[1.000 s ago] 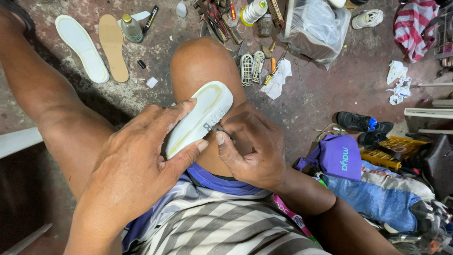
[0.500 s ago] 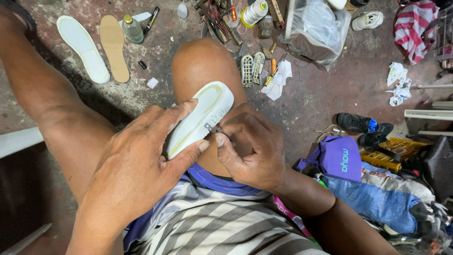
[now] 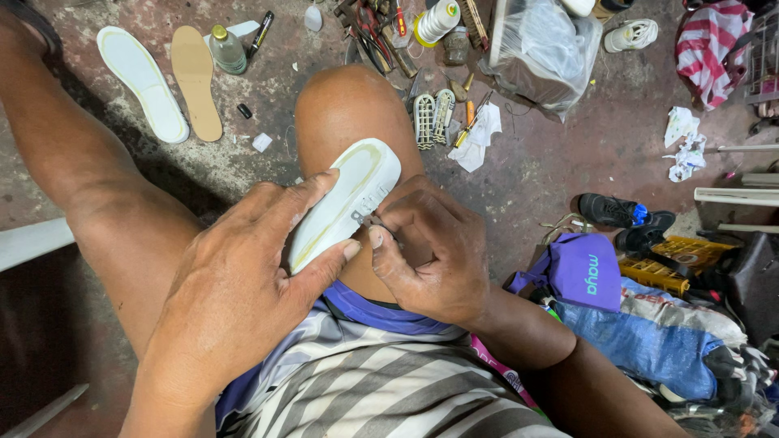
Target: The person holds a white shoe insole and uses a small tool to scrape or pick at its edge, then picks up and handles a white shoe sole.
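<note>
White shoe sole (image 3: 345,203) is lying braced on the knee (image 3: 345,105); the left hand (image 3: 243,300) is gripping it steady, while the right hand (image 3: 430,255) is pinching a small tool (image 3: 375,221) against its edge.

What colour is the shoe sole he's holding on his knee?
The curved rubber shoe sole is white with a yellowish rim, per the head view.
</note>
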